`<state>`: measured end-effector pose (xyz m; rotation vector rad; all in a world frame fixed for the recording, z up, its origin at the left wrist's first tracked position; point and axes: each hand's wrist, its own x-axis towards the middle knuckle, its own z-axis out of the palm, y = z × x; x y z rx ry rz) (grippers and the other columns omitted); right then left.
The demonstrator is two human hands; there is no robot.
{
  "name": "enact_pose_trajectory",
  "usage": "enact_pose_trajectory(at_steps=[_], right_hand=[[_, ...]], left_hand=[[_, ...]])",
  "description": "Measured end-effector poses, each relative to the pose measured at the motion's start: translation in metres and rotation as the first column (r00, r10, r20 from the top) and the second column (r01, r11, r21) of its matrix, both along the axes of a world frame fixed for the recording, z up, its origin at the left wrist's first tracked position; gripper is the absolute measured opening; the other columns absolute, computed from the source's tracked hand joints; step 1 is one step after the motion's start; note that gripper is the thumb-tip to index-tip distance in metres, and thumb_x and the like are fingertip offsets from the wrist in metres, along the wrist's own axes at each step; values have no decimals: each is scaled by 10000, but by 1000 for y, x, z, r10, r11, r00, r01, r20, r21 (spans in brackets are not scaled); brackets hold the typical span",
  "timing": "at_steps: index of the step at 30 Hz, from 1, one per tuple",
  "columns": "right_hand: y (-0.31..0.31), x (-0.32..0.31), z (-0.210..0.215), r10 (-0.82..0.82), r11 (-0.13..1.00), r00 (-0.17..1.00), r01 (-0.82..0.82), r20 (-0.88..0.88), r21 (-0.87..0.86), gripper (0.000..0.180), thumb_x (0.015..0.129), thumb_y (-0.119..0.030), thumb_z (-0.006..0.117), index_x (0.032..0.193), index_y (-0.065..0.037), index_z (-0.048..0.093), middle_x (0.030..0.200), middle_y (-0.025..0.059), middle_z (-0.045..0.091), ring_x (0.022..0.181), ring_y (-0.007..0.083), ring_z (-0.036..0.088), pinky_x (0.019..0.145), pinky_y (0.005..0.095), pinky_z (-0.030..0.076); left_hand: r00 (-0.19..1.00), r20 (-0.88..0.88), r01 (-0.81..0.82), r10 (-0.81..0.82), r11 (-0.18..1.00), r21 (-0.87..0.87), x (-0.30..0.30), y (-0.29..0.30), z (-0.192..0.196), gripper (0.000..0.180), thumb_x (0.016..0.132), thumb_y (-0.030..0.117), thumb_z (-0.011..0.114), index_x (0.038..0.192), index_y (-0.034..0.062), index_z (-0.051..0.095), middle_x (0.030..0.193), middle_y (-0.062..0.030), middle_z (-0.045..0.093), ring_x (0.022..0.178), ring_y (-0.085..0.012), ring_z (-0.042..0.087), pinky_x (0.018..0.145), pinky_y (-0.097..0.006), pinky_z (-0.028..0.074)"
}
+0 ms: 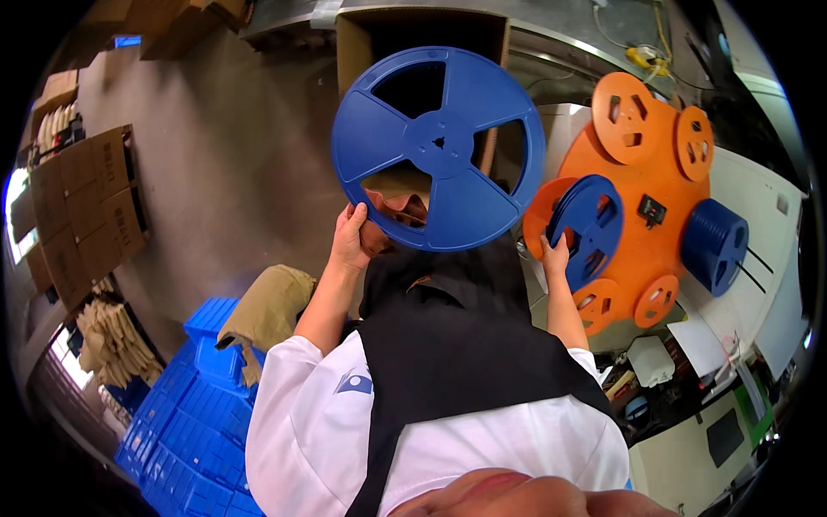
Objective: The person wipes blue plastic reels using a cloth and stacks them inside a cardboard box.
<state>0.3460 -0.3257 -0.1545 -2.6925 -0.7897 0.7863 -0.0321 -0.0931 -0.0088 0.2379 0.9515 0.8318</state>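
The left hand (349, 237) grips the lower rim of a big blue reel (439, 146), held up flat-on beside the orange machine (646, 202). The right hand (556, 257) presses a second blue reel (590, 228) onto the machine's left edge. A blue spool (715, 246) sits at the machine's right; blue crates (194, 414) lie well left and below it.
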Motion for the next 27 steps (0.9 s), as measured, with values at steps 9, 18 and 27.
enact_pose_trajectory(at_steps=[9, 18, 27], right_hand=[[30, -8, -4, 127, 989, 990, -122, 60, -86, 679, 713, -307, 769, 1234, 8, 468, 1214, 227, 535, 1121, 382, 510, 928, 415, 415], [187, -42, 4, 486, 795, 871, -406, -72, 452, 385, 810, -98, 633, 1172, -29, 519, 1143, 144, 555, 1076, 304, 531, 928, 351, 421], [438, -82, -146, 591, 790, 805, -591, 53, 165, 274, 867, -234, 548, 1092, -77, 560, 987, 191, 644, 928, 358, 620, 776, 428, 500]], left_hand=[[995, -2, -96, 96, 994, -46, -10, -9, -24, 310, 915, 171, 556, 1171, 10, 490, 1092, -107, 585, 989, -212, 594, 859, -343, 502], [916, -398, -72, 52, 997, -35, -26, -44, -33, 248, 916, 168, 543, 1081, -16, 544, 992, -66, 605, 925, -155, 572, 830, -295, 454], [810, -580, -9, -90, 986, -165, -21, -91, -46, 147, 931, 120, 515, 989, -1, 577, 665, 27, 504, 504, -39, 404, 458, -199, 317]])
